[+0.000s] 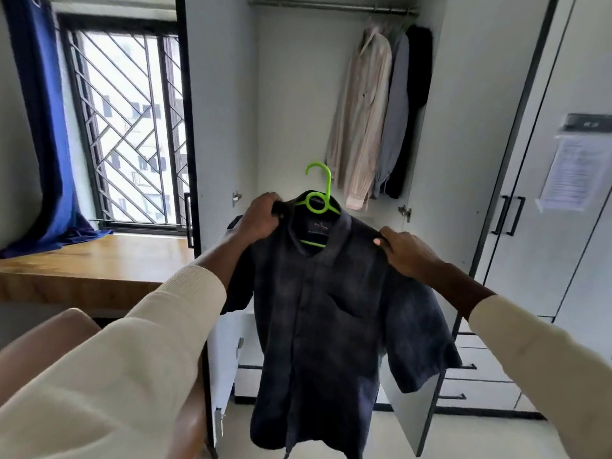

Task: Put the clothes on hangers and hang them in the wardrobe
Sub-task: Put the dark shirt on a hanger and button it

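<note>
A dark navy short-sleeved shirt (331,326) hangs in front of me on a bright green hanger (319,197), whose hook sticks up above the collar. My left hand (261,217) grips the shirt's left shoulder beside the collar. My right hand (402,251) pinches the right shoulder seam. The open wardrobe (291,94) stands straight ahead, with its metal rail (331,5) across the top. Three shirts (374,117) hang at the rail's right end: a beige striped one, a grey-blue one and a black one.
The wardrobe's doors stand open on both sides, with drawers (477,376) low on the right. A wooden desk (96,260) runs under the barred window (132,127) on the left, next to a blue curtain (43,127). A chair back (49,342) is at lower left.
</note>
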`<state>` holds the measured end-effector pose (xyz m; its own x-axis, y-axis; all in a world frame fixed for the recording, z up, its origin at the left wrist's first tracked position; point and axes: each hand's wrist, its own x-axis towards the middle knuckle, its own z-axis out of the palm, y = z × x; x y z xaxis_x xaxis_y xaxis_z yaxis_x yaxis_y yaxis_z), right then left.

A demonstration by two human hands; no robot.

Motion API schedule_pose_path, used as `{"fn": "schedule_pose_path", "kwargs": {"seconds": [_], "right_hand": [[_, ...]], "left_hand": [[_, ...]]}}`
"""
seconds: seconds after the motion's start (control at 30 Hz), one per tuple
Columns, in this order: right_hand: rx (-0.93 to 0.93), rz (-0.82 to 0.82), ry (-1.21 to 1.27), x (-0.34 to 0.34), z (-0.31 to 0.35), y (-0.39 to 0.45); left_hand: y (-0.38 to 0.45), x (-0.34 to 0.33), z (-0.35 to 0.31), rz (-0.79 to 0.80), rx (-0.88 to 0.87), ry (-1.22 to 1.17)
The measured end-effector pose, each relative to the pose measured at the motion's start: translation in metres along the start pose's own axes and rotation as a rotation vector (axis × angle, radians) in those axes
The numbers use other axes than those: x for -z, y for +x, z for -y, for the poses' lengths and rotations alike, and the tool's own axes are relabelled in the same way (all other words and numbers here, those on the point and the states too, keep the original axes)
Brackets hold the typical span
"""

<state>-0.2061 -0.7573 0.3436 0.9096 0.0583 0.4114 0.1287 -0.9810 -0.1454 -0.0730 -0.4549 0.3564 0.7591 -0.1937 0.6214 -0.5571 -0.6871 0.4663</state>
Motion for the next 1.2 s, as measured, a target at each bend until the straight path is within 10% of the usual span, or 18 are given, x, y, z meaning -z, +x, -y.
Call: {"fn": "schedule_pose_path", "kwargs": {"seconds": [1.2], "right_hand": [[-0.018,-1.038,-0.126,0.133,-0.159,0.721]], "left_hand": [[0.749,-0.190,0.072,-0.164,-0.262,0.106]]}}
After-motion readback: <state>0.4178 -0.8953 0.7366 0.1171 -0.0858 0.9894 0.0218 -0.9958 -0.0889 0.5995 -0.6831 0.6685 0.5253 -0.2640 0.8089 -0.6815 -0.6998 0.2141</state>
